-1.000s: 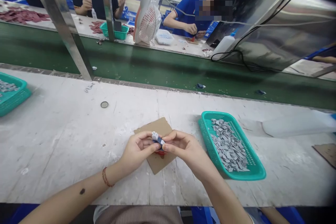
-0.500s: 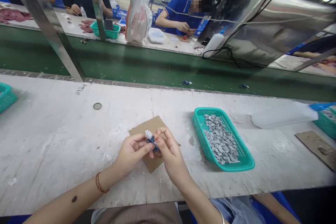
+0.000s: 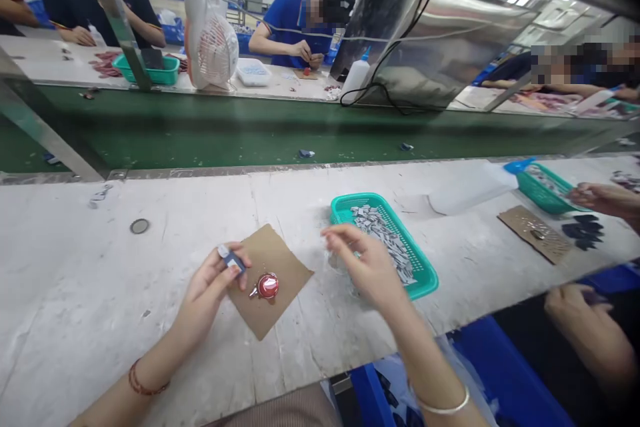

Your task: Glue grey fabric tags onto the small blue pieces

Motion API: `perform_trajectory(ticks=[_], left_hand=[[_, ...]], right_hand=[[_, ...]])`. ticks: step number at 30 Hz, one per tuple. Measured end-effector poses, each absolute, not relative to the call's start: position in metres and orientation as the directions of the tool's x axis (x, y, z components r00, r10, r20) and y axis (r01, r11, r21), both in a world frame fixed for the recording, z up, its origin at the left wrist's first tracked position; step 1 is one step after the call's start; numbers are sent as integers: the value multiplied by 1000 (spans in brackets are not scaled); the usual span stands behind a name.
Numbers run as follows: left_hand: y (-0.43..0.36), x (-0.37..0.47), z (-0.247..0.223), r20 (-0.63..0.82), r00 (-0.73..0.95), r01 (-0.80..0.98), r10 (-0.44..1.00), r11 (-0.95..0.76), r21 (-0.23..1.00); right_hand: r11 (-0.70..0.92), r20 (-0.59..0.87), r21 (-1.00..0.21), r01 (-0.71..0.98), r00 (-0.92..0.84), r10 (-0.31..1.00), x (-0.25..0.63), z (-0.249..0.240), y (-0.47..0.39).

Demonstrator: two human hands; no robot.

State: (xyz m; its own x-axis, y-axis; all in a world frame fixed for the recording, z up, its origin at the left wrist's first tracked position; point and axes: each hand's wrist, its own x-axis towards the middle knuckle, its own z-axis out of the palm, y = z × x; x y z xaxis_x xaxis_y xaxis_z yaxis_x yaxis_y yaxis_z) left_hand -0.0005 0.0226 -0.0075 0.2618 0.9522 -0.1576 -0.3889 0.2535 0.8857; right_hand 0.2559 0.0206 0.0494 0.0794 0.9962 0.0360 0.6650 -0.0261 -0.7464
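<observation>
The left hand [image 3: 213,283] was clamped, thumb against fingers, on a small blue-and-white piece [image 3: 234,262], by the left edge of the brown card [image 3: 287,265]. The right hand [image 3: 370,265] was beside the green basket [image 3: 429,275], fingers loosely bent; whether its fingertips met or held anything could not be determined.

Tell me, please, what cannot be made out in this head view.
Head view: part of the small blue piece, hidden by the left hand.
Head view: whether the right hand holds anything, because of blur.
Head view: part of the nearest green basket, hidden by that hand.
Head view: any print on the grey pieces, too small.
Head view: the arm beyond a co-worker's hand, cut off by the right edge.
</observation>
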Motion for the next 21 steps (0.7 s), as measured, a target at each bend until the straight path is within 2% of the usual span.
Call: perform_trajectory(ticks=[2, 5, 10, 14, 16, 18, 21], left_hand=[[30, -6, -7, -163, 177, -382, 971, 220, 897], [44, -14, -8, -131, 85, -304, 988, 151, 941], [83, -28, -18, -47, 34, -87, 998, 50, 995], [142, -40, -24, 78, -26, 143, 997, -73, 987], [177, -43, -24, 137, -24, 369, 990, -118, 922], [212, -44, -21, 209, -5, 612, 978, -163, 774], [253, -40, -17, 258, 2, 777, 966, -164, 608]], right_hand=[[-177, 82, -427, 887, 233, 969, 296, 50, 32], [-293, 28, -236, 927, 308, 951, 338, 40, 47], [-325, -11, -76, 943, 325, 946, 353, 23, 56], [-297, -3, -11, 955, 297, 955, 353, 20, 55], [-289, 0, 9, 957, 289, 957, 354, 20, 55], [-279, 9, 25, 960, 279, 960, 354, 19, 54], [-250, 27, 37, 968, 249, 968, 352, 17, 53]])
